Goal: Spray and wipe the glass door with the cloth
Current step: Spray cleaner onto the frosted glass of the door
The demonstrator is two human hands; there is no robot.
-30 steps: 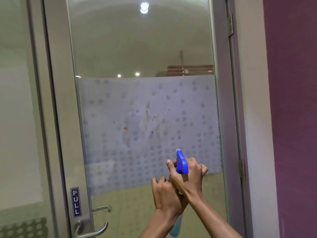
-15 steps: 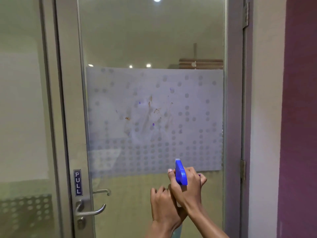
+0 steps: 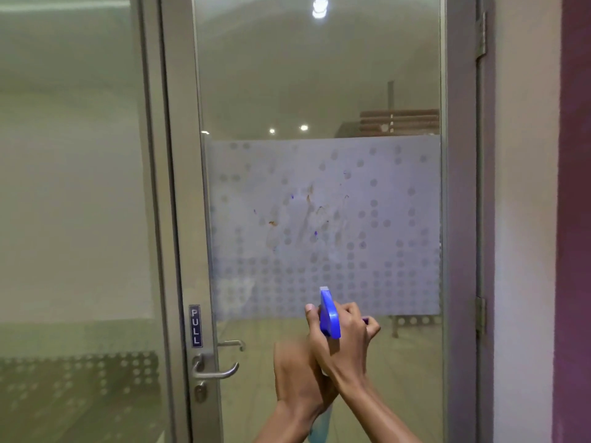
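Note:
The glass door (image 3: 319, 75) stands shut in front of me, with a frosted dotted band (image 3: 399, 251) across its middle. Brown and blue smears (image 3: 307, 215) mark the centre of that band. My right hand (image 3: 348, 343) grips the blue trigger head of a spray bottle (image 3: 329, 314), whose nozzle points at the glass just under the band. My left hand (image 3: 297, 382), blurred, wraps the bottle below and crosses under my right wrist. A bit of the teal bottle body (image 3: 319, 423) shows beneath the hands. No cloth is in view.
A metal lever handle (image 3: 214, 370) and a PULL sign (image 3: 195, 326) sit on the door's left frame. A fixed glass panel (image 3: 73, 187) lies to the left. On the right are the hinge (image 3: 479, 318) and a purple wall (image 3: 575, 187).
The view has shifted, so the door sits further right and the hands lower on it. My left hand's raised fingers have folded down around the bottle. The right hand's grip is unchanged.

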